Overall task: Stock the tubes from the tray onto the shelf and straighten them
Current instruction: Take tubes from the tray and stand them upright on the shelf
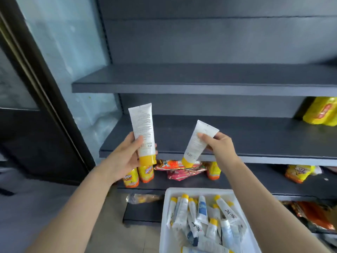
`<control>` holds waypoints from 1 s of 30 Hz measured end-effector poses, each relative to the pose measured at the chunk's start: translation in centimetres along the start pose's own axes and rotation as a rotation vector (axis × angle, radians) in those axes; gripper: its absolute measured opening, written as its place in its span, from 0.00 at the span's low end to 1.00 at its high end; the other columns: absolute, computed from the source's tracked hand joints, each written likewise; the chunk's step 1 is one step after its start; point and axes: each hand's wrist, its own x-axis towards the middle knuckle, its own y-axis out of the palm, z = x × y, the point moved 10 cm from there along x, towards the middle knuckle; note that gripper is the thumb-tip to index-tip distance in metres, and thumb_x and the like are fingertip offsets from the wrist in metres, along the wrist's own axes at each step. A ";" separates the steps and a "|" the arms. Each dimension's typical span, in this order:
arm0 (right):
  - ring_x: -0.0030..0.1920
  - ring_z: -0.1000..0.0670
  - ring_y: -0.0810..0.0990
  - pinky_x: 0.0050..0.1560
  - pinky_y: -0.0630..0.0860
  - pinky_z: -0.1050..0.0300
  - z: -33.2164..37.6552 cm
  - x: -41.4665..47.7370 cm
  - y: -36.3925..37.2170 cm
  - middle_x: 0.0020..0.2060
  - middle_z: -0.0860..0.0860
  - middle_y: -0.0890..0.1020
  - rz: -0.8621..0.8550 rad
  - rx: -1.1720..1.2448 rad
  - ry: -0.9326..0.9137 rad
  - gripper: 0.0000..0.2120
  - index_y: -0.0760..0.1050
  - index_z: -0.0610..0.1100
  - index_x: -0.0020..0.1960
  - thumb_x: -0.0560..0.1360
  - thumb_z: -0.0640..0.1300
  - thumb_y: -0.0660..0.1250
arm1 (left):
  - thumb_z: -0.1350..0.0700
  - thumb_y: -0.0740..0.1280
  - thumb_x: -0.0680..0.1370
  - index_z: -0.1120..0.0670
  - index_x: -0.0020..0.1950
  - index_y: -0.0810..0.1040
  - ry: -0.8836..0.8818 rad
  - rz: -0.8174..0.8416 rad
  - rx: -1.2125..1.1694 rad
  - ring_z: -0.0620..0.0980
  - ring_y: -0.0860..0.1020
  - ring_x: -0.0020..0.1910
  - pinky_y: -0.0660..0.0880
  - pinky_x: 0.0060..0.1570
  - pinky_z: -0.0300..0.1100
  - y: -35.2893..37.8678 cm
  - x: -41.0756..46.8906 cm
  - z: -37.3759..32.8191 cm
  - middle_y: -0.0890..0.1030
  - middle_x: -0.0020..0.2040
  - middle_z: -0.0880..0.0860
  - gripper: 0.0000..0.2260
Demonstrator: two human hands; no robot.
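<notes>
Two tubes are up in front of the shelving, one in each hand. The left hand (pixel 125 156) grips the upright tube (pixel 143 128), smooth white plastic with a glossy yellow cap pointing down and the flat crimped end on top. The thumb lies across the front and the fingers are curled round the back. Fine grey print runs down its face, too small to read.

The right hand (pixel 220 145) pinches the tilted tube (pixel 196 143) near its crimped end, thumb on the front and fingers wrapped behind. It has the same white body and yellow cap, with the cap leaning down to the left. Both tubes are held in the air just before the middle shelf (pixel 255 139), a flat, matte dark grey board.

Below, the white tray (pixel 166 225) holds a loose heap of tubes (pixel 202 209). They have yellow caps, and some carry black brush-style characters or blue print that I can't make out. On the lower shelf (pixel 255 181) stand yellow-orange pouches (pixel 145 172) beside crinkly red snack packets (pixel 178 168). A shiny yellow bag (pixel 321 110) sits at the far right of the middle shelf.
</notes>
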 end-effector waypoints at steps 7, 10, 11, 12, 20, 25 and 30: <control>0.41 0.51 0.80 0.41 0.77 0.56 12.0 -0.7 5.4 0.40 0.50 0.81 0.124 0.236 -0.187 0.05 0.78 0.44 0.49 0.77 0.45 0.66 | 0.52 0.63 0.71 0.50 0.59 0.72 0.232 0.015 0.164 0.53 0.82 0.45 0.81 0.42 0.46 3.5 -1.1 -13.0 0.82 0.48 0.56 0.16; 0.41 0.49 0.80 0.40 0.79 0.55 16.1 0.4 7.2 0.41 0.48 0.80 0.164 0.223 -0.213 0.08 0.76 0.45 0.49 0.78 0.49 0.63 | 0.57 0.64 0.74 0.50 0.61 0.71 0.292 0.022 0.204 0.55 0.80 0.53 0.81 0.46 0.48 4.1 0.0 -17.1 0.79 0.55 0.55 0.16; 0.43 0.48 0.81 0.41 0.80 0.53 17.4 1.0 7.8 0.43 0.47 0.81 0.181 0.216 -0.226 0.09 0.76 0.45 0.49 0.78 0.50 0.63 | 0.58 0.64 0.75 0.50 0.60 0.71 0.307 0.014 0.225 0.54 0.80 0.53 0.80 0.46 0.48 4.1 0.6 -18.2 0.79 0.55 0.54 0.14; 0.44 0.48 0.83 0.42 0.80 0.52 18.5 1.6 8.4 0.44 0.46 0.81 0.195 0.218 -0.244 0.09 0.75 0.45 0.50 0.79 0.50 0.62 | 0.59 0.64 0.76 0.50 0.59 0.71 0.319 0.006 0.249 0.52 0.81 0.52 0.80 0.45 0.46 4.1 1.2 -19.2 0.80 0.55 0.52 0.13; 0.38 0.50 0.85 0.43 0.79 0.50 23.9 8.5 10.1 0.45 0.47 0.82 0.156 0.141 -0.358 0.08 0.73 0.46 0.51 0.80 0.49 0.59 | 0.67 0.66 0.74 0.53 0.60 0.71 0.380 -0.078 0.341 0.47 0.81 0.48 0.79 0.47 0.45 2.4 6.2 -24.8 0.82 0.48 0.48 0.17; 0.34 0.50 0.84 0.32 0.77 0.58 25.2 12.6 11.4 0.41 0.46 0.82 0.072 0.091 -0.396 0.11 0.75 0.42 0.50 0.77 0.50 0.63 | 0.67 0.64 0.76 0.53 0.58 0.72 0.402 -0.150 0.369 0.45 0.81 0.46 0.80 0.46 0.42 0.1 9.3 -26.9 0.81 0.48 0.48 0.14; 0.36 0.51 0.84 0.29 0.77 0.61 26.1 15.9 14.7 0.41 0.47 0.81 0.114 -0.009 -0.433 0.10 0.75 0.42 0.50 0.75 0.48 0.68 | 0.67 0.64 0.77 0.55 0.61 0.72 0.388 -0.199 0.388 0.46 0.79 0.48 0.77 0.49 0.43 -3.1 12.8 -28.4 0.80 0.50 0.49 0.14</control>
